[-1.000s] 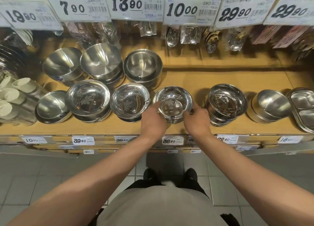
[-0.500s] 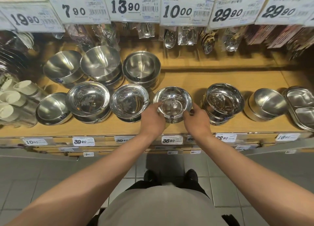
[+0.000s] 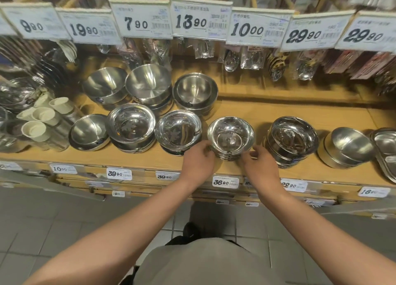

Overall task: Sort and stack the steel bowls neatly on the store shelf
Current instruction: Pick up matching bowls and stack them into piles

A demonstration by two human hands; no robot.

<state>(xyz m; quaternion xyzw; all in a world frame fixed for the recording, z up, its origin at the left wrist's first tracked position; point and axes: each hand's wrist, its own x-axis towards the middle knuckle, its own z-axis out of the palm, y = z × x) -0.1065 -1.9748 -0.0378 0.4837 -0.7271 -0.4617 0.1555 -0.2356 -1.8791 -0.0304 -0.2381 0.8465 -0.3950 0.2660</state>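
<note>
A small stack of shiny steel bowls (image 3: pixel 231 137) stands near the front of the wooden shelf (image 3: pixel 300 111). My left hand (image 3: pixel 198 161) grips the stack's left side and my right hand (image 3: pixel 258 167) grips its right side, fingers curled against the lower bowls. Left of it stand two more shiny stacks (image 3: pixel 177 131) (image 3: pixel 131 124) and a matte bowl (image 3: pixel 89 132). Behind them sit three stacks of matte bowls (image 3: pixel 106 85) (image 3: pixel 149 83) (image 3: pixel 195 92). To the right are a tilted stack (image 3: pixel 292 138) and a matte bowl stack (image 3: pixel 348 146).
Steel trays (image 3: pixel 385 147) lie at the far right edge. White cups (image 3: pixel 40 117) and plates crowd the left. Packaged spoons (image 3: pixel 232 60) hang under price tags (image 3: pixel 201 19) above the shelf. Shelf-edge labels (image 3: pixel 225 182) line the front; tiled floor lies below.
The camera view has tilted up and shifted; both hands stay on the sides of the same small stack, sitting slightly lower on it.
</note>
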